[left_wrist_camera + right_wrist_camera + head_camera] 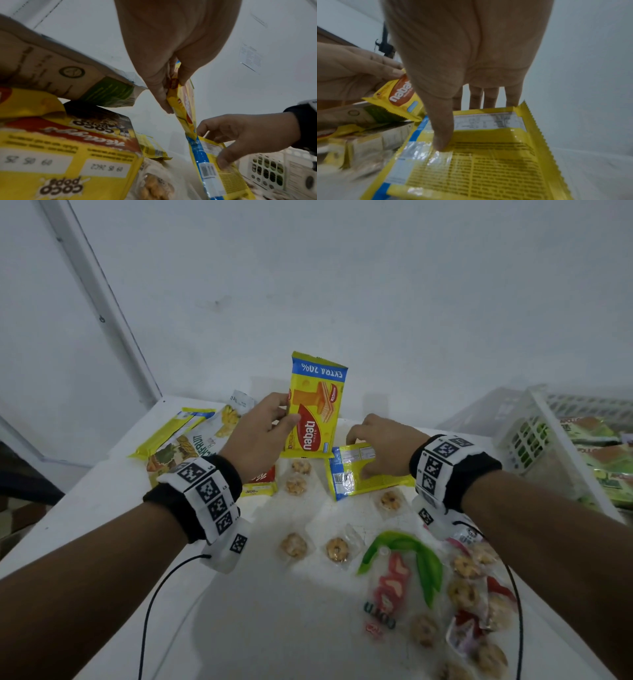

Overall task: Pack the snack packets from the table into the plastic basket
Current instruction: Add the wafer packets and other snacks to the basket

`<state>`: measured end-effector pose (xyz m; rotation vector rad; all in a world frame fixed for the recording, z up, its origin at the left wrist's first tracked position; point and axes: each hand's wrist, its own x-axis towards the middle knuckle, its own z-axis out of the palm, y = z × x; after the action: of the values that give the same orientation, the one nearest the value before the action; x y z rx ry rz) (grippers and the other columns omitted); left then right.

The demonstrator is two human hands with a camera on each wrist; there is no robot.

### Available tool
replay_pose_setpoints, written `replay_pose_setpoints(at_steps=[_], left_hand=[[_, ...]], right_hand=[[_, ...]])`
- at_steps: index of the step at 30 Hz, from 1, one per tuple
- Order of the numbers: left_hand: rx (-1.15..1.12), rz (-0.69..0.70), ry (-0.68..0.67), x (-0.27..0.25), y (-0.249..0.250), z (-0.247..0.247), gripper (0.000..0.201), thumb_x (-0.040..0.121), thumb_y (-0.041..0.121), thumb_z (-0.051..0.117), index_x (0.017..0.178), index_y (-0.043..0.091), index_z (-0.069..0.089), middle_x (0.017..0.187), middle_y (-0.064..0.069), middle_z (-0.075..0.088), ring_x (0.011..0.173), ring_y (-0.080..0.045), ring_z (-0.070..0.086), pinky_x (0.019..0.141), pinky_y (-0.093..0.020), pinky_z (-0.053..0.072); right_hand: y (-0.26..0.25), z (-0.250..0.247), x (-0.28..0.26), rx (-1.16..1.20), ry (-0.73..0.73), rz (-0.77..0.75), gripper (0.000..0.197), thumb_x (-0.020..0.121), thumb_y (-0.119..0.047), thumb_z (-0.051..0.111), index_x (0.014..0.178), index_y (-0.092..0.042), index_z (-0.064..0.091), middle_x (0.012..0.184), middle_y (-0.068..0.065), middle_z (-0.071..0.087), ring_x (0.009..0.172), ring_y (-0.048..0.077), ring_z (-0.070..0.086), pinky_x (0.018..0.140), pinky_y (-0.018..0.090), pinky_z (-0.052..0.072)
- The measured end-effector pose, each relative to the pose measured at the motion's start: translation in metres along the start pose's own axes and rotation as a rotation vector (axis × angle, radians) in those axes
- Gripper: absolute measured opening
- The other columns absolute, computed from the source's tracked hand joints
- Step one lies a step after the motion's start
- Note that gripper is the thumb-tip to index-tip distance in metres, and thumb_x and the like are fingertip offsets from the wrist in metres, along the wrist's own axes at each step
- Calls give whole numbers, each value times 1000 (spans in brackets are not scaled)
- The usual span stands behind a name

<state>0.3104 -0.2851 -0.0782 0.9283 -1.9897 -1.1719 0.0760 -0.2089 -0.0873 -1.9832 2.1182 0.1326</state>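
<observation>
Nabati wafer pack [315, 409] upright above the table [102, 508], pinched in left hand [257, 436]. Second yellow pack [359, 470] face down just beside, right hand [383, 443] clamped on its far edge, thumb on top. Best to lift both flat and swing right to the plastic basket [527, 436]. Loose cookie packets [337, 549], Coco Pops box [68, 155], jackfruit bag [191, 446] crowding around; basket rim probably worth clearing carefully.

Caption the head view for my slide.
Left hand lifts a wafer pack; right hand grips another.
</observation>
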Motion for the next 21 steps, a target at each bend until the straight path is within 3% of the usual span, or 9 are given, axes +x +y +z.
replay_pose_setpoints(at_steps=[5, 9, 14, 17, 21], left_hand=[[-33, -11, -15, 2, 2, -1, 22, 107, 24, 50, 128, 22, 57, 120, 2, 70, 106, -13, 71, 88, -40, 61], [-47, -7, -31, 5, 6, -1, 20, 107, 25, 50, 125, 24, 58, 119, 1, 70, 107, -15, 71, 90, -45, 61], [-64, 36, -43, 9, 13, -1, 25, 106, 22, 51, 130, 19, 57, 120, -1, 70, 106, -14, 71, 87, -41, 62], [-47, 61, -33, 10, 16, -1, 26, 107, 22, 51, 131, 18, 57, 118, 1, 71, 100, -8, 72, 82, -32, 62], [-52, 53, -23, 13, 16, -3, 26, 106, 24, 51, 131, 18, 57, 117, 2, 71, 100, -10, 72, 83, -37, 63]], right_hand=[[11, -11, -9, 226, 245, 88, 21, 92, -37, 71, 111, -32, 65, 111, -9, 67, 104, 17, 62, 86, 32, 49], [19, -19, -14, 388, 401, 152, 17, 92, -32, 72, 107, -26, 66, 99, -8, 68, 92, 18, 62, 81, 31, 48], [25, -23, -25, 599, 529, 234, 20, 90, -33, 75, 102, -24, 64, 95, -9, 68, 87, 13, 62, 72, 28, 46], [17, -19, -35, 476, 495, 189, 20, 87, -36, 76, 99, -26, 63, 97, -11, 67, 87, 14, 63, 75, 31, 49], [4, -10, -40, 136, 154, 79, 25, 87, -44, 73, 106, -30, 66, 105, -13, 66, 94, 13, 59, 78, 30, 49]])
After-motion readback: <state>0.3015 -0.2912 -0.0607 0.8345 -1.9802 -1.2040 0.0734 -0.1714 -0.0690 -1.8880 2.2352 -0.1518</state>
